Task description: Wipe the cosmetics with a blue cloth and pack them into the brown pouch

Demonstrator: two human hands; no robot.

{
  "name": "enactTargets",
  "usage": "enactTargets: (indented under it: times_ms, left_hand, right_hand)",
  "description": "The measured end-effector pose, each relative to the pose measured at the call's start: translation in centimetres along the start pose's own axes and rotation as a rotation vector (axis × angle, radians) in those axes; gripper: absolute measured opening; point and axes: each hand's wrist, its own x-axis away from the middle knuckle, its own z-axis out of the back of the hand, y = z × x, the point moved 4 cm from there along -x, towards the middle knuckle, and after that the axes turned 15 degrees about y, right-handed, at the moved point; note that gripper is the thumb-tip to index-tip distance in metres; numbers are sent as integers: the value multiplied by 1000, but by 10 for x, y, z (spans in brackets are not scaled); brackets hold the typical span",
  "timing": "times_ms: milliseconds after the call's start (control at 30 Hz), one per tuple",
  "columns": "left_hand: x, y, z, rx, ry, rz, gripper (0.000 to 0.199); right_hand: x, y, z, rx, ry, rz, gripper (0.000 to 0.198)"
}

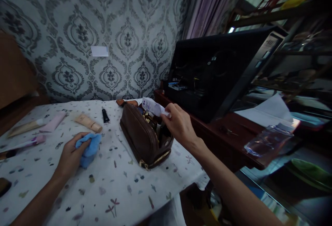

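A brown cosmetic bag (138,132) stands unzipped on the patterned tablecloth, with several small items packed inside. Over its opening, my right hand (180,122) grips the end of a white tube (153,106) with purple print. The tube is tilted, its far end pointing left. My left hand (70,153) is closed around a crumpled blue cloth (89,148), low over the table left of the bag. Beyond that hand lie a beige tube (88,121), a pink tube (53,121) and a small black tube (105,116).
Makeup brushes (7,154) lie at the left edge, below another tan tube (26,128). A dark red side table (223,143) at the right holds a large black case (202,77), papers (269,110) and a clear plastic box (268,141). A cardboard box (15,70) stands far left.
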Motion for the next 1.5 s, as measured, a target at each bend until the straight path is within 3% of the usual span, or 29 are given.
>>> enactTargets:
  times_ms: [333,633,867,1033,1300,1500]
  left_hand:
    - [-4,-26,-9,22,-7,114,47]
    - [-2,-41,-16,39,-132,158,44]
    - [-2,-42,-17,-1,-152,172,51]
    - [-1,-34,-17,-53,-171,121,47]
    - [-3,-41,-20,-111,-232,-15,42]
    - [0,-37,-24,-134,-277,-69,39]
  right_hand:
    - [-2,1,-34,211,-128,137,5]
    - [1,-2,-42,358,-221,208,8]
    - [1,-1,-43,385,-240,226,13]
    - [-1,1,-47,394,-311,276,19]
    - [-7,5,-66,437,-461,393,28]
    - [-15,0,-68,461,-483,402,32]
